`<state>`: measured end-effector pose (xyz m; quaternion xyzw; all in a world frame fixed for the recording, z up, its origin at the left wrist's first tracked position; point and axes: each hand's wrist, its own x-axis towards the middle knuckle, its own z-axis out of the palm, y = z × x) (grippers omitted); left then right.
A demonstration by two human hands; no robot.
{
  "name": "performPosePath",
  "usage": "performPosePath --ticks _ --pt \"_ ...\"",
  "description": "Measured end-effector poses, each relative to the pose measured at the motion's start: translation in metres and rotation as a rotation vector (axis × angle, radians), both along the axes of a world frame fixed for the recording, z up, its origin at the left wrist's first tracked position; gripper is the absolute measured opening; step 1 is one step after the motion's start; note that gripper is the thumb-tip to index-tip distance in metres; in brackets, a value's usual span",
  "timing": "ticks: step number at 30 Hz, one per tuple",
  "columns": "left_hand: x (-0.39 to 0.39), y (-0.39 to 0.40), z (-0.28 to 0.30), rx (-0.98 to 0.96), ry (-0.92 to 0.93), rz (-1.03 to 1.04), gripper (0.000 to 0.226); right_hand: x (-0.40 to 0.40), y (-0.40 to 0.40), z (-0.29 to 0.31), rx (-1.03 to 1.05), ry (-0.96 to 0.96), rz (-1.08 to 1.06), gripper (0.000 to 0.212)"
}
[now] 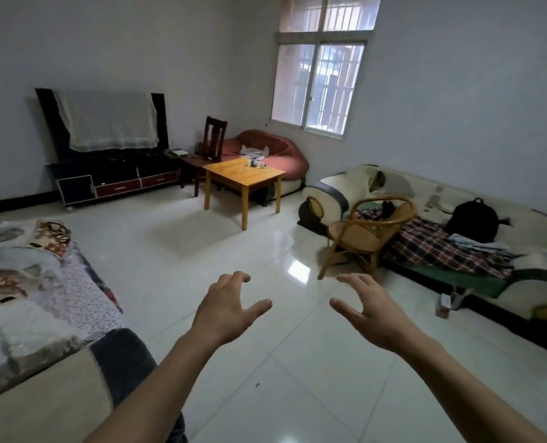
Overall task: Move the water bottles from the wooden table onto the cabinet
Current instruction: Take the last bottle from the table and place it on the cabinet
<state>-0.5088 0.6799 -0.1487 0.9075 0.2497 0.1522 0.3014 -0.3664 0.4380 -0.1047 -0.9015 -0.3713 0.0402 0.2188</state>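
Across the glossy white tile floor (202,251) from me, a square light-wood table (234,175) stands at the far end with clear plastic water bottles (256,163) lying on its top. Left of it, against the far wall, sits a long black low cabinet (115,179); a dark carved wooden chair (214,135) is between them, behind the table. A woven rattan armchair (369,231) stands to the right, before a long cream sofa (457,225). My bare left hand (226,310) and bare right hand (373,310) reach forward side by side, apart, over the floor.
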Motion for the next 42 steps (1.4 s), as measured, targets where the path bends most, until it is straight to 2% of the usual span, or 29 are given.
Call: performPosePath --ticks 5,11,18,25,32,42 --pt "0.053 -0.037 0.012 0.061 0.028 -0.015 0.067 0.048 -0.038 0.005 0.072 0.007 -0.023 0.062" --pt "0.104 -0.071 0.012 0.103 0.119 -0.019 0.068 0.101 -0.08 -0.006 0.061 0.041 -0.055 0.063" --pt "0.15 -0.067 0.015 0.146 0.129 -0.025 0.068 0.137 -0.08 -0.015 0.077 0.061 -0.071 0.063" --pt "0.203 -0.022 0.014 0.132 0.074 -0.053 0.069 0.178 -0.035 -0.006 0.023 0.014 -0.076 0.06" --pt "0.253 0.075 0.014 0.102 0.013 -0.07 0.07 0.225 0.064 0.012 -0.009 -0.031 -0.112 0.062" --pt "0.273 0.179 -0.011 0.028 0.024 -0.014 0.067 0.266 0.181 0.003 -0.04 -0.008 -0.032 0.063"
